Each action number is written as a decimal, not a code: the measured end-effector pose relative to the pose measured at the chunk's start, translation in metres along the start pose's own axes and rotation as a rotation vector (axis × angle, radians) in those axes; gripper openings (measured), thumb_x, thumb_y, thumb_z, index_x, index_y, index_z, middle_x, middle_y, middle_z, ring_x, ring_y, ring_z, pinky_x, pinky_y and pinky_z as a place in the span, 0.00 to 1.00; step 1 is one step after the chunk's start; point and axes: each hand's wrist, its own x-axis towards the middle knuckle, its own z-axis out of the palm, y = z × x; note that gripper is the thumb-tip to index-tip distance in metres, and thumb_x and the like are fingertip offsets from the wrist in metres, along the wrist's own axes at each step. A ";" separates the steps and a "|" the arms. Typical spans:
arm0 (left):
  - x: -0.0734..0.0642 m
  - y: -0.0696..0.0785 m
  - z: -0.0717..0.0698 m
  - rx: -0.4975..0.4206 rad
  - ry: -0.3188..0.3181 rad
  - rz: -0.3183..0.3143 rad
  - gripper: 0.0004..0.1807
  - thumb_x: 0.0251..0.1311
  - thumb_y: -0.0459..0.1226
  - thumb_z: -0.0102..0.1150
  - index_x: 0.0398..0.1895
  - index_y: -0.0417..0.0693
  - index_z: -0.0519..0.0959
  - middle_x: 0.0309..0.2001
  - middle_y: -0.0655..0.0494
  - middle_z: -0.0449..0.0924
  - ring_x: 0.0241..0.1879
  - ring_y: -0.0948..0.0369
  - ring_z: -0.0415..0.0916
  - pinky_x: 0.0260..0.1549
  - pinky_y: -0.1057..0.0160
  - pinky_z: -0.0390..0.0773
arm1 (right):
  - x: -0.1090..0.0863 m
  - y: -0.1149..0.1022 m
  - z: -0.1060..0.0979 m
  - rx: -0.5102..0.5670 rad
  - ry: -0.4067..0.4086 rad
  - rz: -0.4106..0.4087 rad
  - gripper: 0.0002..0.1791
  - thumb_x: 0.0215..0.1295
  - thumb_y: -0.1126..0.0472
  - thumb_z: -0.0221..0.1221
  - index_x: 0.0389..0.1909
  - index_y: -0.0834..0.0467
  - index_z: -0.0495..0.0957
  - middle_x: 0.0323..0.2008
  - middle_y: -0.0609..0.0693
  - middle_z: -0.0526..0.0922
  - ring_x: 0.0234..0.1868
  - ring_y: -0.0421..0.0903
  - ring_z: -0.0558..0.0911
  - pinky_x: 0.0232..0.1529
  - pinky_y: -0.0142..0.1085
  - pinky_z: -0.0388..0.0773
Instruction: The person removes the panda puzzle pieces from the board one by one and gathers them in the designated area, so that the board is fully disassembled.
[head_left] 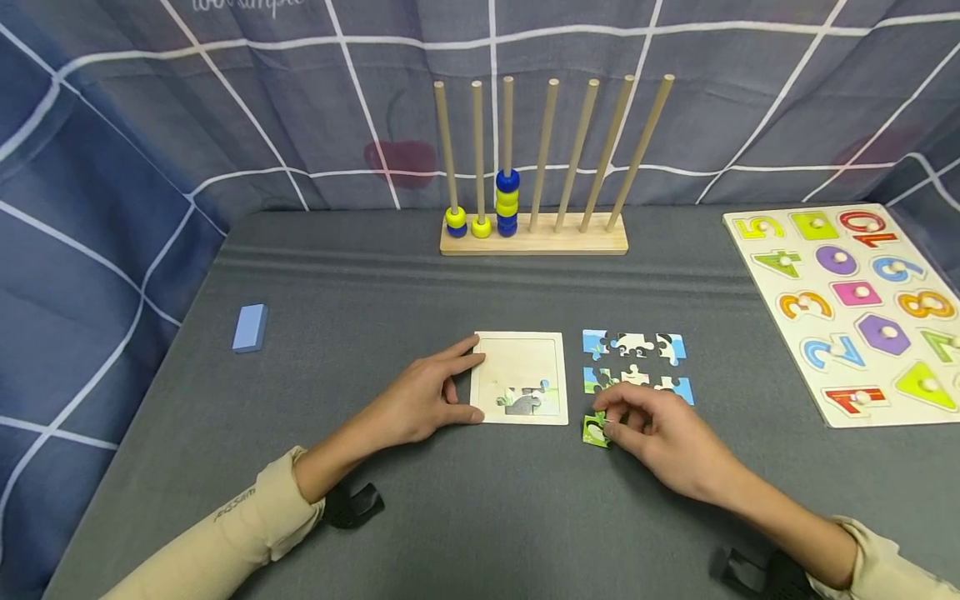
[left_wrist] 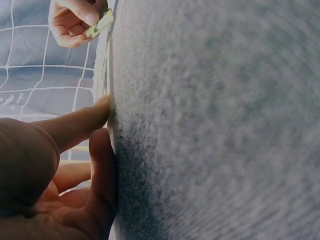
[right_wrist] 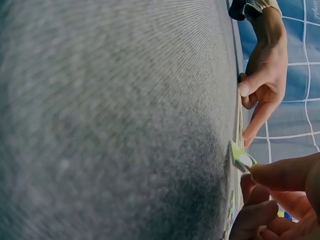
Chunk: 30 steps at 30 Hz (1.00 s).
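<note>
My right hand [head_left: 664, 437] pinches a green jigsaw piece with a white patch [head_left: 595, 431] between thumb and fingertips, just right of a square wooden puzzle tray [head_left: 517, 358]. In the right wrist view the piece [right_wrist: 242, 158] is tilted up at the fingertips. My left hand [head_left: 423, 393] rests at the tray's left side, its thumb at the lower left corner and its outstretched fingers at the upper left. Inside the tray, a grey-and-green piece [head_left: 522, 405] lies at the bottom. Two rows of loose jigsaw pieces [head_left: 633, 343] lie beyond my right hand, which partly covers the nearer row.
A wooden peg stand [head_left: 534, 242] with blue and yellow beads stands at the back against the curtain. On the right lies a number-and-shape board [head_left: 855, 333]. A small blue block [head_left: 250, 328] sits on the grey cloth at the left.
</note>
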 end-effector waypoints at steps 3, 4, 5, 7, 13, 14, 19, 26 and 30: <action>0.000 0.000 0.000 -0.003 0.002 0.001 0.40 0.51 0.35 0.75 0.68 0.35 0.69 0.75 0.43 0.54 0.22 0.70 0.72 0.27 0.66 0.74 | 0.000 0.001 0.000 -0.065 0.039 -0.013 0.13 0.60 0.74 0.63 0.39 0.53 0.82 0.27 0.38 0.78 0.21 0.35 0.72 0.24 0.31 0.70; 0.000 -0.001 0.000 -0.003 0.002 0.002 0.40 0.51 0.35 0.75 0.68 0.35 0.69 0.75 0.43 0.54 0.22 0.70 0.72 0.27 0.66 0.74 | 0.000 0.002 0.001 -0.084 0.045 -0.012 0.13 0.60 0.74 0.64 0.39 0.53 0.82 0.27 0.38 0.77 0.20 0.35 0.72 0.24 0.31 0.69; 0.000 -0.001 0.000 -0.001 0.003 0.002 0.40 0.51 0.35 0.75 0.68 0.35 0.69 0.75 0.43 0.54 0.22 0.70 0.72 0.27 0.66 0.74 | 0.001 0.002 0.001 -0.102 0.050 -0.010 0.14 0.58 0.74 0.65 0.40 0.53 0.82 0.27 0.38 0.77 0.20 0.34 0.71 0.24 0.32 0.69; 0.000 -0.001 0.000 0.000 0.003 0.003 0.40 0.51 0.35 0.75 0.68 0.35 0.69 0.75 0.43 0.54 0.22 0.70 0.72 0.27 0.66 0.74 | 0.001 0.002 0.001 -0.139 0.054 -0.004 0.15 0.57 0.73 0.66 0.40 0.52 0.83 0.25 0.37 0.76 0.19 0.34 0.70 0.24 0.32 0.69; 0.000 -0.001 0.000 0.003 -0.001 0.004 0.40 0.51 0.35 0.75 0.68 0.35 0.69 0.75 0.43 0.54 0.22 0.70 0.71 0.26 0.66 0.73 | 0.000 0.001 0.002 -0.216 0.054 0.009 0.15 0.56 0.68 0.70 0.42 0.49 0.83 0.18 0.35 0.70 0.19 0.33 0.68 0.25 0.32 0.67; 0.000 -0.001 0.000 0.002 -0.001 0.004 0.40 0.51 0.35 0.75 0.68 0.35 0.69 0.75 0.43 0.54 0.22 0.70 0.71 0.26 0.66 0.73 | 0.000 0.001 0.003 -0.224 0.057 0.010 0.15 0.56 0.67 0.71 0.42 0.49 0.83 0.20 0.35 0.71 0.20 0.33 0.68 0.25 0.33 0.67; 0.000 0.000 0.000 0.000 0.000 -0.001 0.40 0.51 0.35 0.75 0.68 0.35 0.70 0.75 0.43 0.54 0.22 0.70 0.71 0.27 0.66 0.74 | 0.000 0.001 0.004 -0.248 0.073 0.001 0.15 0.54 0.67 0.71 0.42 0.49 0.83 0.30 0.37 0.75 0.22 0.33 0.67 0.26 0.33 0.67; 0.000 0.000 -0.001 0.002 -0.003 0.001 0.40 0.51 0.35 0.75 0.68 0.35 0.69 0.75 0.44 0.55 0.22 0.70 0.72 0.27 0.66 0.73 | 0.000 0.002 0.004 -0.271 0.084 -0.014 0.17 0.53 0.68 0.72 0.43 0.51 0.83 0.31 0.38 0.74 0.24 0.33 0.67 0.28 0.33 0.66; 0.000 -0.001 0.000 -0.002 -0.004 0.002 0.40 0.51 0.35 0.75 0.68 0.35 0.70 0.75 0.44 0.54 0.22 0.70 0.72 0.26 0.66 0.73 | 0.000 0.003 0.005 -0.271 0.091 -0.015 0.18 0.53 0.68 0.72 0.44 0.52 0.82 0.31 0.39 0.74 0.24 0.33 0.67 0.28 0.33 0.66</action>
